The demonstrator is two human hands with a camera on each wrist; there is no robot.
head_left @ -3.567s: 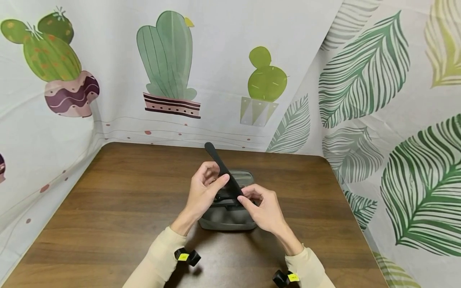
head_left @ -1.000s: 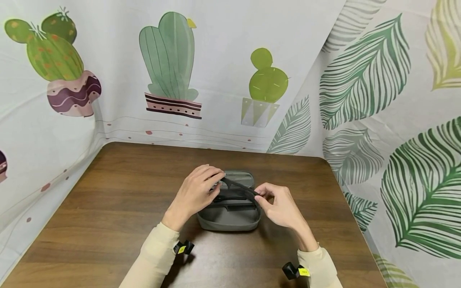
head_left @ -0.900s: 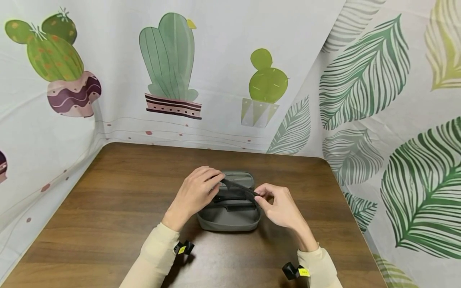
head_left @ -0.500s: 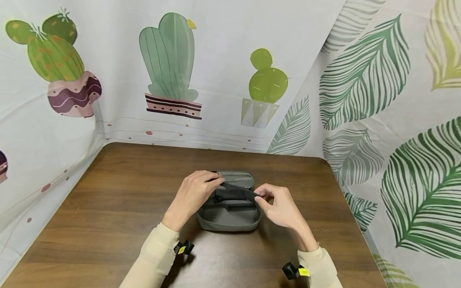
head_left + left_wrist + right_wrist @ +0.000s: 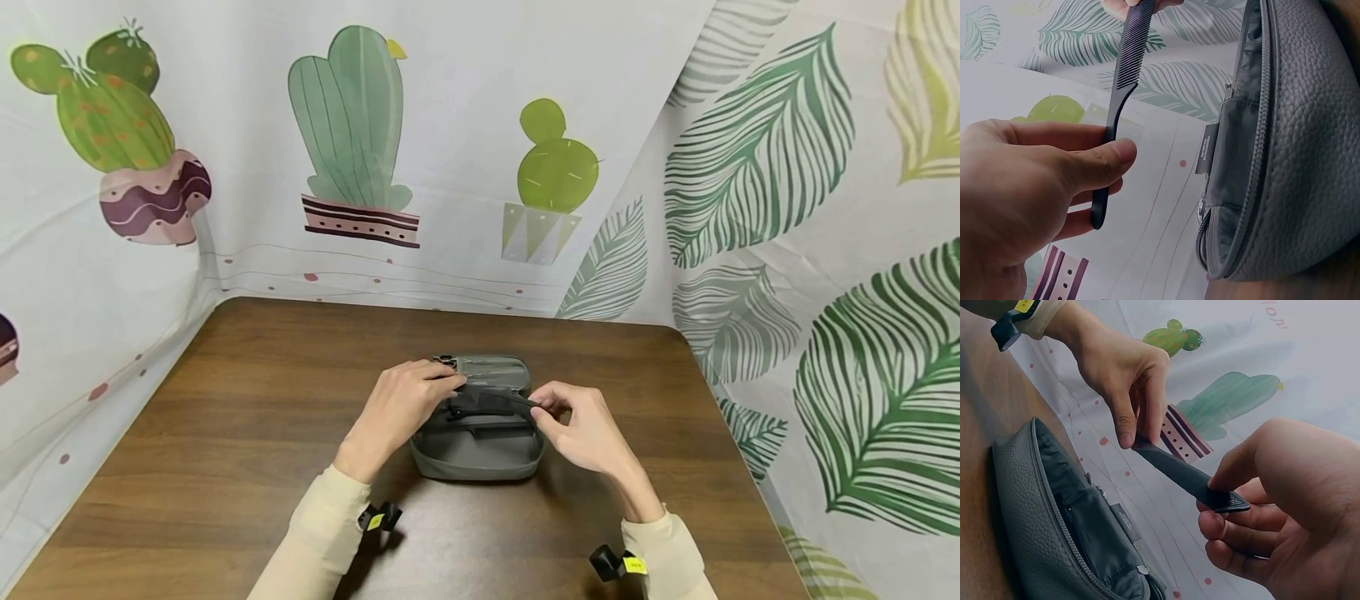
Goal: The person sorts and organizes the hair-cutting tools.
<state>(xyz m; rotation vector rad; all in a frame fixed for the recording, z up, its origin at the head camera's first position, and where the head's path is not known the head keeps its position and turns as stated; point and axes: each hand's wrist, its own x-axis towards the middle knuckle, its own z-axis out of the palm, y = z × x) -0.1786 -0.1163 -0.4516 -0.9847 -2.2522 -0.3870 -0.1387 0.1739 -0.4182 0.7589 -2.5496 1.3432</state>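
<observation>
A black tail comb (image 5: 1130,59) is stretched between my two hands, above the open grey zip pouch (image 5: 480,468). My left hand (image 5: 1035,181) pinches its slim handle between thumb and fingers. At the toothed end, my right hand (image 5: 1291,487) pinches the comb with thumb on top and fingers below. In the head view the left fingers cover the handle, and the comb lies nearly level over the pouch's far part. The left wrist view shows the pouch's zip (image 5: 1265,119) undone and its dark lining.
Dark slender items lie inside the pouch, one of them a black strip (image 5: 502,432) across its middle. The pouch stands on a brown wooden table (image 5: 285,400). A cloth (image 5: 465,125) printed with cacti and leaves hangs behind the table.
Earlier the comb slanted up steeply with its handle high; now it is lower and flatter over the pouch. Over the last second the left hand has sunk slightly; the right has hardly moved.
</observation>
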